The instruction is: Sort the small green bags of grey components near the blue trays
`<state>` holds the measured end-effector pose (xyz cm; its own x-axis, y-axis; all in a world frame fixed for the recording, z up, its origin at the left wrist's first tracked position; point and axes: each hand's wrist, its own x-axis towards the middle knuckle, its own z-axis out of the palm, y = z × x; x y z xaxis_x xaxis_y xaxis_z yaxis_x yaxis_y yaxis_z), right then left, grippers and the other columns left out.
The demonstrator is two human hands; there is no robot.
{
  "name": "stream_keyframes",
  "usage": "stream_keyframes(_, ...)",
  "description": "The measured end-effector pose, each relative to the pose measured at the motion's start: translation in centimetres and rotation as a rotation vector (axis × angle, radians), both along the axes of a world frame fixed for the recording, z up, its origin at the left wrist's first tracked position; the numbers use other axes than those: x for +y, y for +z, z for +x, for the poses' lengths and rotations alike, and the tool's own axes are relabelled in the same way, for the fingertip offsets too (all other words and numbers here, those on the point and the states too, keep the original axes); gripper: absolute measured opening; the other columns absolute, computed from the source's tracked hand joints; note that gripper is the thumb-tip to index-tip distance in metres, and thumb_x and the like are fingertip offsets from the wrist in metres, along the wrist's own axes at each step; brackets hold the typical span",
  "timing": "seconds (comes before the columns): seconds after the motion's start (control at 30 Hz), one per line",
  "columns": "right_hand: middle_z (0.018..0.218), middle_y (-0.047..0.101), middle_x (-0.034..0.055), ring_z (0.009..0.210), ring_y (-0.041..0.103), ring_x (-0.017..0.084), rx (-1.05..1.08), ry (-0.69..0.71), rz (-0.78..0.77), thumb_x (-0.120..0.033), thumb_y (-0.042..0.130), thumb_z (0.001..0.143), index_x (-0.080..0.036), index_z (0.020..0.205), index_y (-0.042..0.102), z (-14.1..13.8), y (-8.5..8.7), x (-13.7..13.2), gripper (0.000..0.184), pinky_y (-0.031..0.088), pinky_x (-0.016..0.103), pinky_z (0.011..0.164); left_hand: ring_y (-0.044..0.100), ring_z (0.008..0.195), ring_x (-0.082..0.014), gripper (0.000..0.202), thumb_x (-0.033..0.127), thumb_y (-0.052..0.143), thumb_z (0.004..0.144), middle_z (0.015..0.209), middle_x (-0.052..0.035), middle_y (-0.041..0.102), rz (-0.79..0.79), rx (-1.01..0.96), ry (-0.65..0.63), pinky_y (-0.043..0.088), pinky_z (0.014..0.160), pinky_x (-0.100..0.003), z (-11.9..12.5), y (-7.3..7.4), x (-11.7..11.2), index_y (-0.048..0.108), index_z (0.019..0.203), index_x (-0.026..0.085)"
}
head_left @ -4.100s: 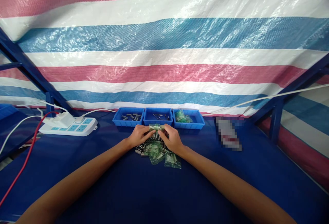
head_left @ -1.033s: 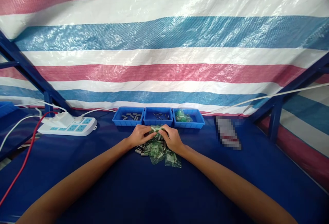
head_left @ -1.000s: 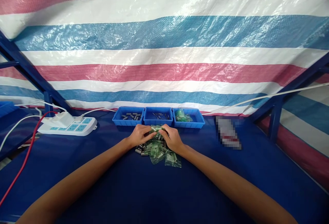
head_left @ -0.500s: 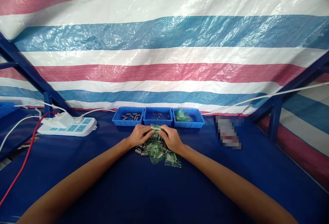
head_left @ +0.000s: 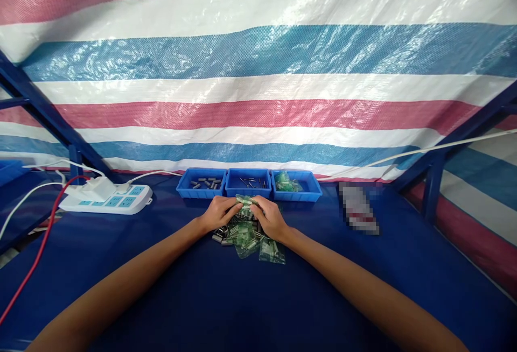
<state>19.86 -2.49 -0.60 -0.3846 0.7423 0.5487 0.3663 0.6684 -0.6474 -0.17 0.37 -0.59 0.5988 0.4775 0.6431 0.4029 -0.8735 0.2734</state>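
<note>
Between my two hands is a small green-tinted plastic bag (head_left: 245,200), pinched at its left side by my left hand (head_left: 219,213) and at its right side by my right hand (head_left: 270,217). Both hands are closed, fingers on the far side and thumbs on the near side. Under and in front of them lies a pile of similar green bags (head_left: 244,235) with metal pieces showing through. Loose grey metal cylinders (head_left: 221,240) lie at the pile's left edge. One flat bag (head_left: 271,251) lies at its near right. My fingers hide part of the held bag.
Three blue bins stand behind the pile: the left bin (head_left: 201,194) holds short cylinders, the middle bin (head_left: 247,192) thin pins, the right bin (head_left: 298,196) green bags. A white power strip (head_left: 133,205) with cables sits left. A blurred-out item (head_left: 358,209) lies right. Striped sheeting (head_left: 258,115) hangs behind.
The fingers of my right hand have shifted very slightly to the right along the bag. My left hand, the pile and the bins look the same.
</note>
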Motion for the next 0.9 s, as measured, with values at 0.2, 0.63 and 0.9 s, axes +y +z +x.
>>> stream_keyframes(0.2, 0.064, 0.05, 0.0002, 0.059, 0.049, 0.014, 0.023, 0.031, -0.019, -0.034, 0.035, 0.096, -0.018, 0.084, 0.051, 0.11, -0.01, 0.05, 0.026, 0.037, 0.024, 0.055, 0.036, 0.047, -0.008, 0.03, 0.024, 0.041, 0.095, 0.054, 0.0037, 0.036, -0.012, 0.032, -0.007, 0.024, 0.049, -0.023, -0.06, -0.11, 0.01, 0.044, 0.067, 0.014)
stream_keyframes(0.63, 0.063, 0.048, 0.0001, 0.057, 0.047, 0.014, 0.025, 0.049, 0.021, -0.033, 0.038, 0.095, -0.018, 0.082, 0.052, 0.12, 0.18, -0.03, 0.024, 0.035, 0.025, 0.054, 0.037, 0.047, -0.0089, 0.031, 0.024, 0.039, 0.095, 0.054, 0.0029, 0.038, -0.007, 0.041, -0.025, 0.024, 0.049, -0.023, -0.08, -0.05, 0.06, 0.043, 0.066, 0.015)
stream_keyframes(0.9, 0.066, 0.049, 0.0011, 0.059, 0.047, 0.014, -0.006, 0.04, 0.086, -0.032, 0.038, 0.095, -0.018, 0.083, 0.052, 0.13, -0.09, 0.04, 0.024, 0.036, 0.025, 0.057, 0.038, 0.048, -0.0087, 0.032, 0.025, 0.039, 0.095, 0.055, 0.0025, 0.04, 0.0, 0.057, -0.027, 0.026, 0.049, -0.023, -0.16, -0.15, 0.11, 0.045, 0.066, 0.014)
